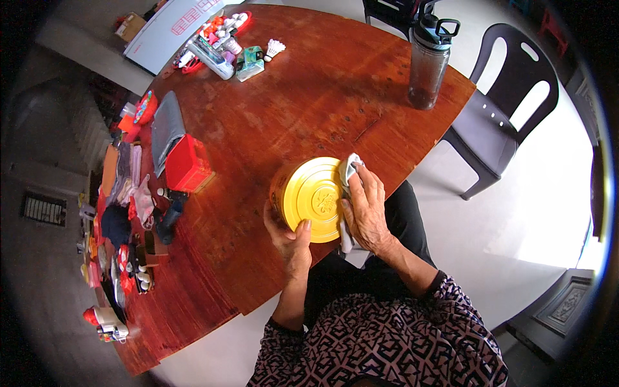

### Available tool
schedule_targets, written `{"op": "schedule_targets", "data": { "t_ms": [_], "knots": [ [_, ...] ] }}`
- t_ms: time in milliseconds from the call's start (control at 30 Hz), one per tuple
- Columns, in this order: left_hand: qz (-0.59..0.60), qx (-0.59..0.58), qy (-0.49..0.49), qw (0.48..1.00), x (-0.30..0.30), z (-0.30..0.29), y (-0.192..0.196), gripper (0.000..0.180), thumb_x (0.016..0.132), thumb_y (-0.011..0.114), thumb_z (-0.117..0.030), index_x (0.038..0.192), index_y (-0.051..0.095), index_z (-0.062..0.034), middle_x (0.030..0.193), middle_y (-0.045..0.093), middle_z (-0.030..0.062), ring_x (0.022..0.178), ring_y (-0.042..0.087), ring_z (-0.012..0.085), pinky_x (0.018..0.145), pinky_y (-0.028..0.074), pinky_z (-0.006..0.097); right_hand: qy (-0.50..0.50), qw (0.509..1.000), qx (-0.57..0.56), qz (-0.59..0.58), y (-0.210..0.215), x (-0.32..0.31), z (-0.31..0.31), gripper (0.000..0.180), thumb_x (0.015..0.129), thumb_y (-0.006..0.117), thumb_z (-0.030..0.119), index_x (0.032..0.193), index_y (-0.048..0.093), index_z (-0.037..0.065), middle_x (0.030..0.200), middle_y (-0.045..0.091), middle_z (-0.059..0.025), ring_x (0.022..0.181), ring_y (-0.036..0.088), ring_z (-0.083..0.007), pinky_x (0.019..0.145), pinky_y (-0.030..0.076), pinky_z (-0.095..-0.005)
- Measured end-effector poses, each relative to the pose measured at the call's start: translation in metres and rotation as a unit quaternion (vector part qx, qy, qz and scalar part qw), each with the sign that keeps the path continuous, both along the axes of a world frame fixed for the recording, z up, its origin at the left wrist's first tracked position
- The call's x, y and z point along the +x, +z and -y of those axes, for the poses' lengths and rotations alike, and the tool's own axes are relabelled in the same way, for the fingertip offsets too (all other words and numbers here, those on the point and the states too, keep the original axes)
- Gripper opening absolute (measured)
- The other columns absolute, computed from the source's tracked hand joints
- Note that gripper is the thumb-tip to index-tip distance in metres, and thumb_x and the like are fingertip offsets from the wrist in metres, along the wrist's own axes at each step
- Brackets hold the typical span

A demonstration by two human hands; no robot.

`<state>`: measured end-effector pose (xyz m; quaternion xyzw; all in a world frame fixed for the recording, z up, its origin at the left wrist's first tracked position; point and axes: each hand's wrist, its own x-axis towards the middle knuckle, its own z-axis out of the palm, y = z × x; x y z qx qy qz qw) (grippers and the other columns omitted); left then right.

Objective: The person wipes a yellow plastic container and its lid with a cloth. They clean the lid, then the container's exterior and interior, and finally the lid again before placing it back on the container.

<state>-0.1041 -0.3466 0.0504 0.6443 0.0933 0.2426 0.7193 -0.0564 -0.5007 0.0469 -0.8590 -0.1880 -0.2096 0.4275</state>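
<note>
Your left hand (pixel 287 241) grips the round yellow tin (pixel 314 198) from its left side, with the thumb lying on its top; the other fingers go mostly out of sight behind its wall. Your right hand (pixel 368 211) presses a pale cloth (pixel 349 169) to the right rim, the fingers bent over it, so the middle of the cloth is covered. The tin is between both hands, close to the near edge of the worktop (pixel 277 122); whether its bottom touches there, you cannot tell. Left of your left hand stands a red box (pixel 186 163); farther left, a pile of small things (pixel 116 224) is hard to make out. Beyond your hands, a wide stretch of worktop reaches toward the shuttlecock (pixel 275 49).
</note>
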Motion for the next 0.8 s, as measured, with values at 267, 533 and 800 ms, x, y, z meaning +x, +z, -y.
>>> {"op": "schedule_targets", "data": {
  "t_ms": [267, 533, 800],
  "knots": [
    [0.025, -0.015, -0.035, 0.999, 0.003, 0.007, 0.013, 0.085, 0.079, 0.068, -0.010, 0.148, 0.018, -0.0085, 0.140, 0.037, 0.0173, 0.125, 0.041, 0.0262, 0.108, 0.035, 0.043, 0.023, 0.998, -0.020, 0.050, 0.027, 0.008, -0.011, 0.048, 0.081, 0.066, 0.010, 0.126, 0.053, 0.002, 0.135, 0.045, -0.0173, 0.127, 0.040, -0.0397, 0.101, 0.037, -0.0488],
    [0.055, 0.018, -0.033, 0.998, 0.003, -0.001, -0.004, 0.084, 0.082, 0.074, -0.035, 0.145, 0.025, -0.0086, 0.143, 0.035, 0.0141, 0.131, 0.037, 0.0256, 0.110, 0.034, 0.044, 0.300, 0.944, 0.014, 0.135, 0.029, 0.013, -0.015, 0.053, 0.078, 0.068, 0.015, 0.129, 0.056, 0.010, 0.141, 0.046, -0.0081, 0.138, 0.035, -0.0309, 0.106, 0.034, -0.0462],
    [0.014, 0.012, -0.015, 1.000, 0.001, 0.006, 0.013, 0.078, 0.078, 0.058, -0.010, 0.145, 0.019, -0.0029, 0.142, 0.035, 0.0198, 0.133, 0.036, 0.0309, 0.114, 0.029, 0.048, 0.022, 0.995, -0.051, 0.083, 0.040, 0.037, -0.029, 0.048, 0.083, 0.062, 0.014, 0.129, 0.051, 0.008, 0.136, 0.048, -0.0119, 0.129, 0.042, -0.0339, 0.103, 0.036, -0.0458]
  ]
}}
